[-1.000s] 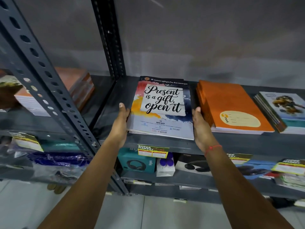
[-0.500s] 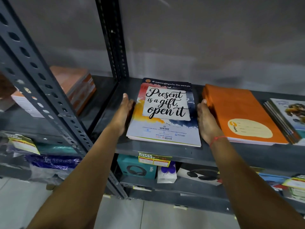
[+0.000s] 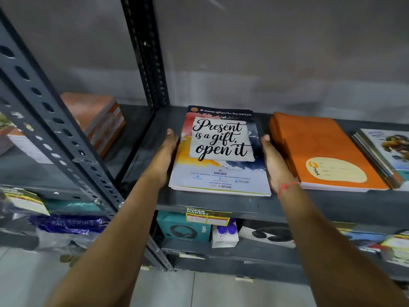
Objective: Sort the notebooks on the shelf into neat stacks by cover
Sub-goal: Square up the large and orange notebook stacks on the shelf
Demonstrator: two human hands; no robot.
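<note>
My flat, open left hand (image 3: 164, 159) and right hand (image 3: 273, 163) press the stack (image 3: 220, 151) between them, its long axis running away from me.

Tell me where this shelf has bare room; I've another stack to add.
Bare shelf lies between the upright and the left hand. Right of it is crowded: quote stack, orange stack and cartoon stack leave only narrow gaps; the right hand fills one.
</note>
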